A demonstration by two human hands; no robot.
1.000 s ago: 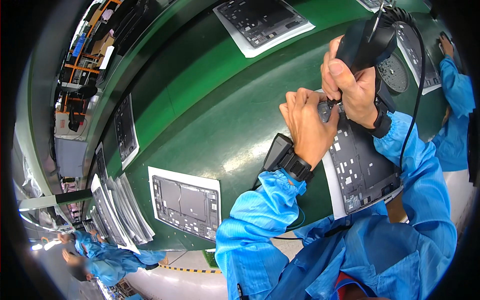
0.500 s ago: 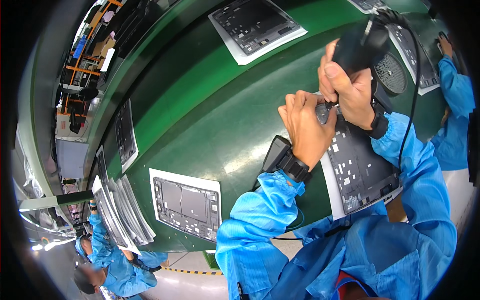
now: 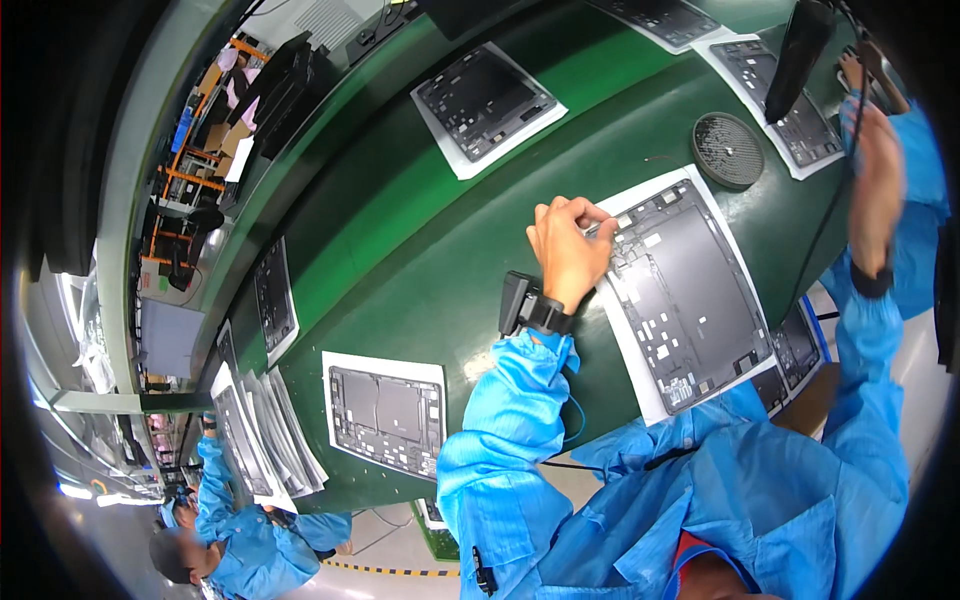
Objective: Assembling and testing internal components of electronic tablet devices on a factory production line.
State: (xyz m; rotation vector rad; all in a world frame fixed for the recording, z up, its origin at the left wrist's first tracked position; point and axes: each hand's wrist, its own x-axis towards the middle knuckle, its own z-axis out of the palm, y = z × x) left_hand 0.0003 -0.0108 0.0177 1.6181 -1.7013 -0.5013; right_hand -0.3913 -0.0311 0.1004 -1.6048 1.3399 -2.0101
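Note:
A dark tablet housing (image 3: 695, 285) with small white labels lies on a white sheet (image 3: 637, 372) in front of me. My left hand (image 3: 572, 250) is at its far left corner, thumb and fingertips pinched together. What they pinch, if anything, is too small to make out. My right hand (image 3: 877, 190) is raised at the far right, blurred, its fingers stretched out with nothing seen in them. Beyond it a black handheld power tool (image 3: 797, 65), apart from the hand, hangs by a dark cord over another housing.
A round dark perforated dish (image 3: 728, 150) stands right of the sheet on the green bench (image 3: 430, 280). More housings lie around, one at the far middle (image 3: 485, 105) and one at the left (image 3: 385, 415). A sheet stack (image 3: 285, 430) sits far left. Co-workers (image 3: 240, 545) are at both sides.
My right hand has let go of the power tool and moved right; the tool now hangs free. My left hand has moved slightly left, its fingers still at the corner.

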